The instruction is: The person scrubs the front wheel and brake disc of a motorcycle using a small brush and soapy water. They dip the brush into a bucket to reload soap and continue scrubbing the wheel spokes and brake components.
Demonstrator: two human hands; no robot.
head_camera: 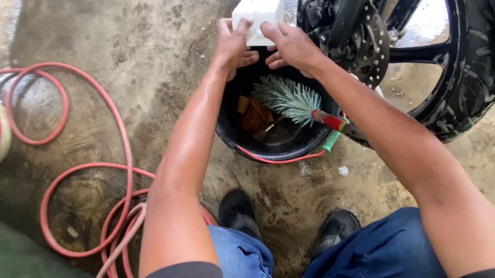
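Both hands grip a white block over a black bucket.

The left hand (pixel 233 45) and right hand (pixel 292 47) are close together, clamped on the white block (pixel 261 12) from either side — it sits just above the far rim of the black bucket (pixel 229 132). A bristly brush (pixel 292 100) lies in the bucket, beside the motorcycle wheel (pixel 437 24); a red hose (pixel 93 186) coils on the wet concrete floor (pixel 152 20).

Head cam, looks steeply down, close over bucket (pixel 276 147).

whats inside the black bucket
Inside the black bucket: a bristly brush with a red handle, and brown pieces. Both hands holding the white block hide its far side.
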